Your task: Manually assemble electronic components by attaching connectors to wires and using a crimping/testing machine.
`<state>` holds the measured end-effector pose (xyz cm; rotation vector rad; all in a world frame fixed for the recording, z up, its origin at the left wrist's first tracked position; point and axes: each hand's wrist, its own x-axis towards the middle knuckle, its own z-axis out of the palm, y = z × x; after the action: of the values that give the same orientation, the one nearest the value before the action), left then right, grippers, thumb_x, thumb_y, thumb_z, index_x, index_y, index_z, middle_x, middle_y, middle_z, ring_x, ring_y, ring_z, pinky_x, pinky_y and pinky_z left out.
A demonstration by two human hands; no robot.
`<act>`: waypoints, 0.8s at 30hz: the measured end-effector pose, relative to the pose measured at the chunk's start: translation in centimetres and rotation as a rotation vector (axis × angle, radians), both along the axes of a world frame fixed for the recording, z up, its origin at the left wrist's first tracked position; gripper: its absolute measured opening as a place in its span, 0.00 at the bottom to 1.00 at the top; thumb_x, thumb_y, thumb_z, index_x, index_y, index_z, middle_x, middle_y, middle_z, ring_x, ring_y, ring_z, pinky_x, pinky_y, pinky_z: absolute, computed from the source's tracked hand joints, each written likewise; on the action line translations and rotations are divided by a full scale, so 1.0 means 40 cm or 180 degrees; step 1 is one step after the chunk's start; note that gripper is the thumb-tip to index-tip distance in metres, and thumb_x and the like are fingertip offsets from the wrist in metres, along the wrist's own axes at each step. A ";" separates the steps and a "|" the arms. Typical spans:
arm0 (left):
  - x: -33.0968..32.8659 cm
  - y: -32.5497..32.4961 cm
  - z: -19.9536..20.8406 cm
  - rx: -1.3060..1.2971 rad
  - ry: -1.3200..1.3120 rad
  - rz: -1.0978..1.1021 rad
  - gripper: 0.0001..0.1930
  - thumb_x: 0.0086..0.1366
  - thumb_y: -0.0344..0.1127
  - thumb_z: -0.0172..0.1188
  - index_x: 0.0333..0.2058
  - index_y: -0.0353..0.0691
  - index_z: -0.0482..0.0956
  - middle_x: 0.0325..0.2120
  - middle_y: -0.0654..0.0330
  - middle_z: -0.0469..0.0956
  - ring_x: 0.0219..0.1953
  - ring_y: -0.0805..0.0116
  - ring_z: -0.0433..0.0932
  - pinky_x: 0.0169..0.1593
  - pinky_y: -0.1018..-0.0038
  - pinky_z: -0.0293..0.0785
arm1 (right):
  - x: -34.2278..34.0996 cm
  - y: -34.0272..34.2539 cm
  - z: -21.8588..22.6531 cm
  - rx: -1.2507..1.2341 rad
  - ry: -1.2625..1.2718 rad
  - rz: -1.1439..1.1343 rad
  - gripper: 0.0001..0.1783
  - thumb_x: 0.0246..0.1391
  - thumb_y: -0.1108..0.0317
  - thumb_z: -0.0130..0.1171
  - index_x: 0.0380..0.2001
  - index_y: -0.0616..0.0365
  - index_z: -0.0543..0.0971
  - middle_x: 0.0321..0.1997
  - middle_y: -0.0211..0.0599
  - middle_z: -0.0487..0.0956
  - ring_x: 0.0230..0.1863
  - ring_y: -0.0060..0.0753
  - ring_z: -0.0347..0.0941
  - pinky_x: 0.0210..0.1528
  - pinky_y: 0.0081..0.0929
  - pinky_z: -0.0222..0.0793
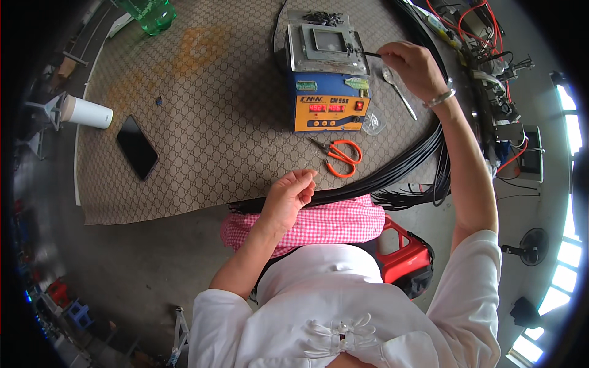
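My right hand (414, 66) reaches to the far side of the table. Its fingers pinch a thin black stick-like piece (372, 54), whose tip meets the right rim of a square metal pot (330, 40). Whether that piece is a cable end or a tool I cannot tell. The pot sits on top of a blue and orange heating unit (331, 104) with lit red digits. Closer to me, my left hand (290, 195) is raised near the table's front edge with fingers curled together; what they hold, if anything, does not show. Orange-handled scissors (343, 158) lie just beyond it.
A bundle of black cables (392, 175) curves along the table's right and front edges. A spoon (402, 95) and a small clear plastic piece (373, 124) lie beside the unit. Leftward are a black phone (137, 147), a white tumbler (89, 113) and a green bottle (153, 13).
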<state>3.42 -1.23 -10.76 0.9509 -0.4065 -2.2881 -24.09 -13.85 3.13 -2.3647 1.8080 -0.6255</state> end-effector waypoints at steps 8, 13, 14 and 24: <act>0.013 -0.011 -0.006 0.0050 0.0028 0.0060 0.07 0.60 0.33 0.52 0.35 0.37 0.74 0.22 0.68 0.71 0.23 0.81 0.68 0.29 0.84 0.64 | 0.050 -0.092 -0.004 -0.0365 0.1053 -0.0046 0.08 0.48 0.68 0.49 0.29 0.55 0.78 0.30 0.36 0.77 0.34 0.40 0.73 0.37 0.32 0.68; 0.020 -0.015 -0.012 0.0100 0.0050 0.0089 0.07 0.61 0.33 0.51 0.35 0.37 0.74 0.22 0.68 0.71 0.23 0.81 0.68 0.29 0.84 0.64 | 0.073 -0.126 -0.018 -0.0247 0.1219 -0.0088 0.08 0.47 0.70 0.47 0.26 0.53 0.77 0.28 0.36 0.77 0.33 0.39 0.74 0.36 0.33 0.68; 0.020 -0.016 -0.012 0.0107 0.0064 0.0089 0.07 0.61 0.33 0.51 0.35 0.37 0.74 0.22 0.68 0.71 0.24 0.81 0.68 0.29 0.84 0.64 | 0.077 -0.130 -0.022 -0.0234 0.1255 -0.0086 0.08 0.47 0.70 0.47 0.25 0.54 0.77 0.28 0.36 0.77 0.32 0.39 0.74 0.35 0.33 0.68; 0.023 -0.019 -0.018 0.0154 0.0124 0.0087 0.07 0.61 0.33 0.51 0.35 0.37 0.74 0.22 0.68 0.71 0.24 0.81 0.67 0.28 0.83 0.63 | 0.090 -0.145 -0.043 -0.0167 0.1341 -0.0057 0.07 0.46 0.72 0.48 0.24 0.53 0.76 0.27 0.36 0.77 0.31 0.38 0.74 0.33 0.32 0.69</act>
<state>4.33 -2.01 -11.49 0.9285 -0.3212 -2.2972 -20.50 -19.63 1.39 -2.6754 1.9855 -0.1821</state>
